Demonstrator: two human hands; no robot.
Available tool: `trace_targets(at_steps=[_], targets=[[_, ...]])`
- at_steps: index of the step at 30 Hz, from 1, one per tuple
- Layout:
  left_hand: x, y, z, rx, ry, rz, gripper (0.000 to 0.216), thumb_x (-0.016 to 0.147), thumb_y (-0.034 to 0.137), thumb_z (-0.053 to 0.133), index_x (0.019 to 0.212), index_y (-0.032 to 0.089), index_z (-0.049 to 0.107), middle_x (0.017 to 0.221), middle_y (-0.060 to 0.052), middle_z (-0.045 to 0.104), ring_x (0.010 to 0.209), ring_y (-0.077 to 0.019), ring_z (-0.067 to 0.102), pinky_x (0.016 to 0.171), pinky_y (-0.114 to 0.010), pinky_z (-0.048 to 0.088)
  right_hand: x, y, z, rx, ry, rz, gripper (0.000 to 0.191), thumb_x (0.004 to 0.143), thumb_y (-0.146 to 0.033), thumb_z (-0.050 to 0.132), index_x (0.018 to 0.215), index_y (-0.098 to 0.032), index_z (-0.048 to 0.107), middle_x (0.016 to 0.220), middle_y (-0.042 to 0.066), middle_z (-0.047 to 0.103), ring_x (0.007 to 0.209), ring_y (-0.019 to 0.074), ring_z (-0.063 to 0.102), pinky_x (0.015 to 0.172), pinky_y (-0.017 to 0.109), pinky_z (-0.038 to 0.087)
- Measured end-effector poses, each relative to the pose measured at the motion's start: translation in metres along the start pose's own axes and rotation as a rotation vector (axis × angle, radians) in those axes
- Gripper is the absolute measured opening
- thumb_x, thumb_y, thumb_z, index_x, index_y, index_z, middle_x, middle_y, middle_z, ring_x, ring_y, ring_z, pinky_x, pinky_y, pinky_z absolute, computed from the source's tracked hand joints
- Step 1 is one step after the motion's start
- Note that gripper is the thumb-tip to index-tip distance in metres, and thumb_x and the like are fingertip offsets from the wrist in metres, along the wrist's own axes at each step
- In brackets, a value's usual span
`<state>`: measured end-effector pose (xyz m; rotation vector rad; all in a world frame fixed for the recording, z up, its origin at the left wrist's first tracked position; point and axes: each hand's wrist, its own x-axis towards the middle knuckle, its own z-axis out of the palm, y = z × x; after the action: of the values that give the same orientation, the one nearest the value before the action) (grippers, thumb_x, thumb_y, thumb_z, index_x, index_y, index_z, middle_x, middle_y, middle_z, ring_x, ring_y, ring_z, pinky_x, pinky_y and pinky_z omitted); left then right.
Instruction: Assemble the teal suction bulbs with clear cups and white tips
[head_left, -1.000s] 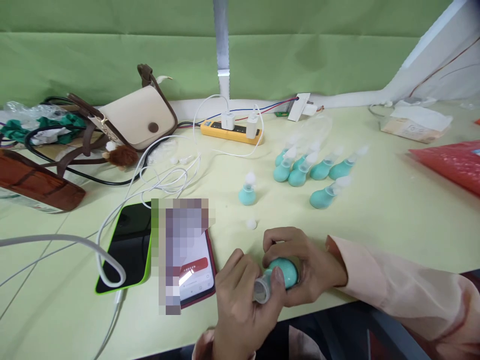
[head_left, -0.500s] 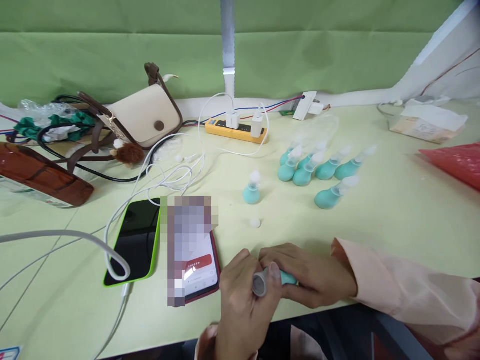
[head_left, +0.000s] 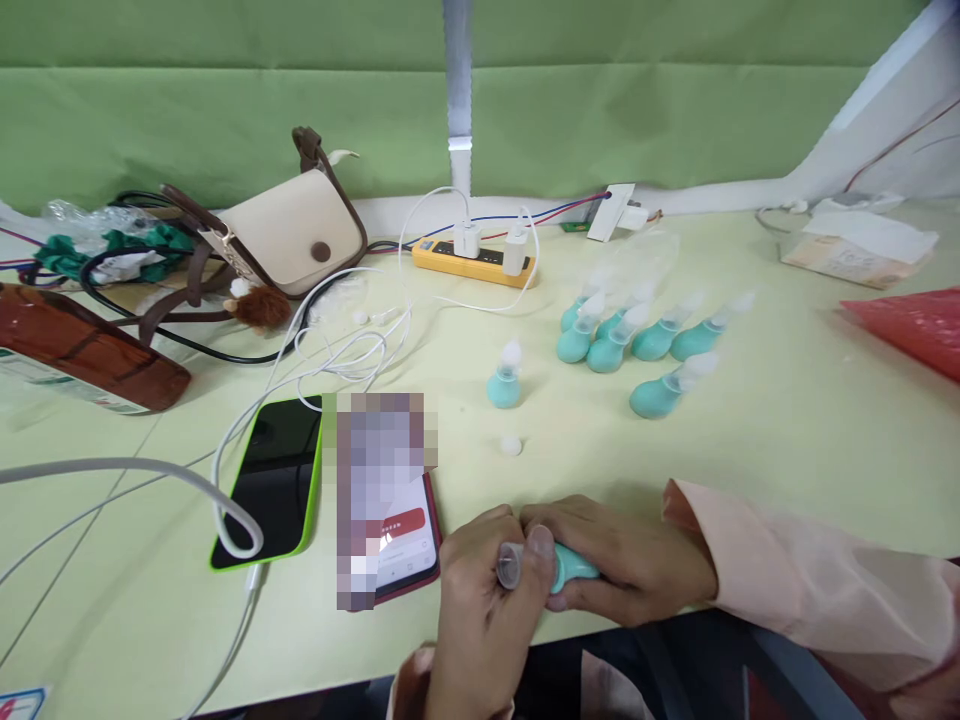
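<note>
Near the table's front edge, a teal rubber bulb with a clear plastic tube lies between my two hands. My left hand is closed around the clear tube, thumb on top, and the tube's round open end faces left. My right hand wraps the teal bulb from the right. Beyond my hands lies a small white cap. A bulb syringe with a white tip stands upright behind it. Several more teal bulb syringes stand or tilt farther right.
Left of my hands lie a phone with a lit, partly blurred screen and a green-cased phone, with white cables around. Behind are a handbag, a brown bottle and a yellow power strip. Red packaging lies right.
The clear tube has shifted slightly left and up within my left hand's grip. More of the teal bulb shows between my hands. The things on the table stay put.
</note>
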<state>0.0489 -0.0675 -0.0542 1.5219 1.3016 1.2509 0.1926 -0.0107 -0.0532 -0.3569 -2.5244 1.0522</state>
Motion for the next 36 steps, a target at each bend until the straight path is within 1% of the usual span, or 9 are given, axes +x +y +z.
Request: trace_targets(at_steps=[6, 11, 18, 22, 24, 28, 30, 32, 36], targets=[[0.000, -0.001, -0.001, -0.087, -0.031, -0.076, 0.037, 0.086, 0.026, 0.040, 0.052, 0.017, 0.030, 0.051, 0.004, 0.027, 0.048, -0.0084, 0.029, 0.045, -0.022, 0.024, 0.000, 0.000, 0.000, 0.047, -0.009, 0.010, 0.021, 0.088, -0.033, 0.035, 0.093, -0.013, 0.042, 0.078, 0.006, 0.052, 0.070, 0.0137, 0.046, 0.064, 0.026, 0.042], [0.001, 0.002, -0.001, -0.155, -0.033, -0.129, 0.038, 0.086, 0.028, 0.040, 0.051, 0.017, 0.028, 0.050, 0.004, 0.027, 0.048, -0.0082, 0.028, 0.045, -0.023, 0.023, 0.000, -0.002, -0.002, 0.079, 0.008, 0.005, 0.019, 0.087, -0.030, 0.039, 0.094, -0.012, 0.042, 0.081, 0.007, 0.052, 0.072, 0.0130, 0.047, 0.065, 0.025, 0.041], [0.001, 0.000, -0.001, -0.213, -0.034, -0.170, 0.040, 0.085, 0.032, 0.041, 0.050, 0.017, 0.030, 0.049, 0.004, 0.027, 0.047, -0.0082, 0.026, 0.044, -0.023, 0.021, 0.002, 0.000, -0.002, 0.177, 0.027, -0.026, 0.010, 0.085, -0.022, 0.043, 0.091, -0.014, 0.042, 0.079, 0.003, 0.050, 0.069, 0.0103, 0.044, 0.064, 0.021, 0.040], [0.001, -0.001, -0.001, -0.255, -0.031, -0.198, 0.041, 0.083, 0.035, 0.044, 0.049, 0.017, 0.033, 0.048, 0.004, 0.028, 0.046, -0.0083, 0.026, 0.043, -0.023, 0.020, 0.002, -0.001, -0.003, 0.218, 0.005, -0.018, 0.016, 0.084, -0.019, 0.045, 0.098, -0.013, 0.041, 0.082, 0.004, 0.050, 0.072, 0.0101, 0.046, 0.067, 0.020, 0.041], [0.001, -0.002, -0.002, -0.288, -0.010, -0.216, 0.041, 0.084, 0.035, 0.043, 0.048, 0.017, 0.033, 0.046, 0.004, 0.029, 0.044, -0.0084, 0.027, 0.042, -0.023, 0.021, 0.001, -0.003, -0.004, 0.235, 0.000, -0.026, 0.015, 0.083, -0.017, 0.045, 0.098, -0.014, 0.041, 0.082, 0.004, 0.050, 0.076, 0.0104, 0.046, 0.070, 0.021, 0.041], [-0.001, -0.001, -0.006, -0.342, 0.108, -0.235, 0.043, 0.089, 0.033, 0.027, 0.049, 0.019, 0.030, 0.044, 0.004, 0.028, 0.042, -0.0093, 0.027, 0.041, -0.024, 0.022, 0.000, -0.004, -0.005, 0.260, -0.015, -0.018, 0.011, 0.083, -0.018, 0.044, 0.094, -0.015, 0.042, 0.080, 0.004, 0.049, 0.074, 0.0113, 0.045, 0.068, 0.024, 0.040], [0.000, 0.002, -0.006, -0.333, 0.135, -0.214, 0.043, 0.089, 0.036, 0.028, 0.049, 0.018, 0.030, 0.046, 0.004, 0.028, 0.043, -0.0095, 0.027, 0.042, -0.024, 0.022, 0.001, 0.001, -0.006, 0.274, 0.031, 0.034, 0.011, 0.084, -0.020, 0.044, 0.094, -0.015, 0.042, 0.079, 0.003, 0.047, 0.070, 0.0107, 0.043, 0.064, 0.024, 0.040], [0.002, 0.004, -0.005, -0.295, 0.145, -0.176, 0.044, 0.088, 0.040, 0.032, 0.050, 0.018, 0.033, 0.048, 0.004, 0.030, 0.045, -0.0094, 0.027, 0.043, -0.024, 0.022, 0.003, 0.008, -0.006, 0.278, 0.117, 0.079, 0.011, 0.085, -0.022, 0.043, 0.094, -0.016, 0.041, 0.080, 0.003, 0.045, 0.069, 0.0110, 0.043, 0.063, 0.025, 0.039], [0.006, 0.005, -0.001, -0.153, 0.217, -0.106, 0.037, 0.086, 0.044, 0.037, 0.060, 0.018, 0.041, 0.053, 0.004, 0.034, 0.048, -0.0090, 0.030, 0.044, -0.022, 0.025, 0.004, 0.014, -0.009, 0.266, 0.290, 0.068, 0.015, 0.086, -0.027, 0.040, 0.099, -0.018, 0.038, 0.090, 0.006, 0.043, 0.083, 0.0152, 0.043, 0.073, 0.032, 0.039]])
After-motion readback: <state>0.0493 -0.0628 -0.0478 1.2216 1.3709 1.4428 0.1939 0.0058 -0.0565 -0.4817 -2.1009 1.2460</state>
